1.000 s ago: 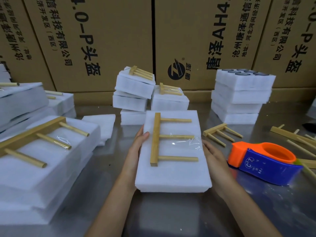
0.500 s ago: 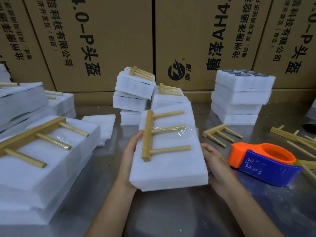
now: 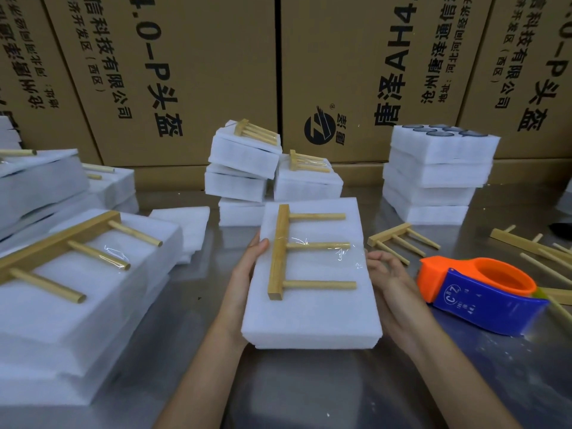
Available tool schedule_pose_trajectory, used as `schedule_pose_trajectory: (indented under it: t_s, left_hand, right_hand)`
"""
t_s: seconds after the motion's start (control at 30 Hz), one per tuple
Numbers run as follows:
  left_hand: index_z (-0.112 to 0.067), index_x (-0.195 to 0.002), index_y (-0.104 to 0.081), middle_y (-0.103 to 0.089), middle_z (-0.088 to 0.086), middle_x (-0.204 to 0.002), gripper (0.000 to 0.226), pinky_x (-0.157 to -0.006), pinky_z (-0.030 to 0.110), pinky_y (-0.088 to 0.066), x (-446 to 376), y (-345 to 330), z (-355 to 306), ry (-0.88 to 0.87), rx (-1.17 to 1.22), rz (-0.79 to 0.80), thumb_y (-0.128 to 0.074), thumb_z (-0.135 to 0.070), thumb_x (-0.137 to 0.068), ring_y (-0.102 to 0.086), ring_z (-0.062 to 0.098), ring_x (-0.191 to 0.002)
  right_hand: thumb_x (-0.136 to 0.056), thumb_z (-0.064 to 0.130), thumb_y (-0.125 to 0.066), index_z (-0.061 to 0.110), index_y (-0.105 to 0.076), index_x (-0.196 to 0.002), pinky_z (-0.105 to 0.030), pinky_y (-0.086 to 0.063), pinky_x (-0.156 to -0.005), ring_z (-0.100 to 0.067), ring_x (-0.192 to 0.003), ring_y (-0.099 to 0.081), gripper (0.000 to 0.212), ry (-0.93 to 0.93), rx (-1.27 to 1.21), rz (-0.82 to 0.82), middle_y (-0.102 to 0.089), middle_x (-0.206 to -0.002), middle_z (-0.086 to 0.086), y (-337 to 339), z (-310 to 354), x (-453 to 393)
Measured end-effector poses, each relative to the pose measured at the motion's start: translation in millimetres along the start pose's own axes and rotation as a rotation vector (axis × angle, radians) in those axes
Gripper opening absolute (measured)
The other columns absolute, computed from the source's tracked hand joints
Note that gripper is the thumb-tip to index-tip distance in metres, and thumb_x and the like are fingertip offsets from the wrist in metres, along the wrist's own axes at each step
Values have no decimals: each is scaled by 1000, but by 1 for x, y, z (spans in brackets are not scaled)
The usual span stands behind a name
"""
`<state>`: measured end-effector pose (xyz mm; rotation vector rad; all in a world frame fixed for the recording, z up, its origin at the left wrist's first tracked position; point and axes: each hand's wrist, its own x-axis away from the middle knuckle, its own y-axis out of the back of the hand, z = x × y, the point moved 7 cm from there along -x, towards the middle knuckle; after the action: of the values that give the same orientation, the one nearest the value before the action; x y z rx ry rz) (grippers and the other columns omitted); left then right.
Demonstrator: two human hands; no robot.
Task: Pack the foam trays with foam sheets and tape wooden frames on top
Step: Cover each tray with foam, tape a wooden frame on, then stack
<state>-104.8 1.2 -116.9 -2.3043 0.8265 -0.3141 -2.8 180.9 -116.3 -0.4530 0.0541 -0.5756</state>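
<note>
Nearest the camera, a packed foam tray [image 3: 312, 317] sits at table centre, held between both hands. The left hand [image 3: 247, 270] grips its left edge, thumb laid on the top face, the other fingers hidden beneath. The right hand [image 3: 387, 280] lies against the right edge with fingers loosely curled; whether they clasp the foam cannot be told. A wooden frame [image 3: 280, 252], one bar with three pegs pointing right, lies on the tray's top, and a strip of clear tape [image 3: 337, 247] crosses the middle peg.

Just right of the right hand, an orange and blue tape dispenser [image 3: 483, 295] rests on the steel table [image 3: 309, 391]; its blue side bears a round "CZ" mark, smaller print illegible. At the left, a finished tray stack [image 3: 77, 305] carries a taped frame.

Further back, a loose frame [image 3: 399, 238] lies on the table, more frames [image 3: 532, 246] at the right edge. Behind the held tray stand finished packs [image 3: 244, 162], and right of them a stack of unfilled trays [image 3: 439, 171] with dark round recesses on top.

Farthest, cardboard cartons [image 3: 201, 72] form the backdrop, printed sideways with Chinese text, "AH4", "4.0-P" and a round "Z" logo
</note>
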Motion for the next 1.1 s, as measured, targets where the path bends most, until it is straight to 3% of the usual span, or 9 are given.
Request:
schedule_pose_trajectory:
  t_s: [0.23,0.3,0.43,0.5,0.57,0.7,0.8,0.97,1.1]
  left_hand:
    - [-18,-91,-80,-76,9,-93,25,-67,39,-59,-1,-2,1,-24,66,31,-66,-38,-84,-74,28,-85]
    - [-18,-99,-79,-75,11,-100,28,-72,42,-59,-1,-2,1,-16,78,36,-66,-39,-85,-73,30,-91]
    - [-18,-121,-69,-70,13,-113,39,-80,44,-57,-2,1,-3,-62,73,-1,-65,-39,-88,-69,31,-101]
    - [-21,-132,-62,-67,11,-121,46,-86,45,-56,-1,5,-7,-129,26,-31,-64,-39,-90,-67,31,-108]
    - [-26,-135,-59,-65,8,-129,46,-99,52,-49,-2,9,-11,-201,-36,-66,-64,-39,-91,-62,31,-119]
    - [-31,-143,-48,-62,5,-136,55,-109,57,-39,-4,21,-15,-286,-61,-180,-66,-36,-91,-59,29,-125]
    - [-35,-148,-40,-60,0,-138,63,-110,54,-39,-6,25,-16,-314,-62,-178,-67,-41,-91,-58,24,-126]
    - [-21,-144,-50,-53,11,-145,58,-113,52,-36,-11,3,-4,-105,52,50,-47,-57,-99,-50,30,-134]
    - [-22,-131,-62,-64,15,-131,40,-107,50,-44,-17,19,7,-17,11,-85,-55,-41,-96,-62,31,-120]
  right_hand:
    - [-91,20,-66,12,-75,-106,-44,-48,-80,-39,-98,-66,19,-127,184,29,-70,-112,-22,-4,-9,11]
    - [-92,29,-65,14,-75,-108,-39,-52,-76,-34,-97,-69,24,-144,182,23,-72,-110,-19,-7,-9,13]
    - [-96,54,-42,6,-70,-119,-47,-48,-100,-37,-116,-63,59,-265,-24,130,-69,-119,-17,-15,-14,12]
    - [-90,63,-44,13,-74,-115,-40,-58,-82,-30,-111,-67,63,-285,-31,234,-70,-119,-12,-24,-14,16]
    - [-88,63,-48,25,-74,-114,-33,-59,-72,-23,-109,-68,53,-268,-4,293,-70,-121,-5,-31,-15,21]
    - [-91,59,-50,31,-62,-131,-52,-52,-95,-26,-120,-62,50,-184,39,327,-65,-130,-2,-32,-13,17]
    - [-77,46,-68,23,-58,-132,-52,-55,-89,-29,-115,-64,60,-167,124,277,-67,-126,-7,-33,-14,17]
    - [-75,30,-69,15,-61,-123,-46,-56,-76,-34,-112,-65,50,-154,-83,132,-70,-119,-12,-24,-17,15]
    - [-73,28,-69,11,-61,-121,-42,-52,-66,-30,-102,-66,51,-100,-171,9,-70,-117,-13,-18,-12,12]
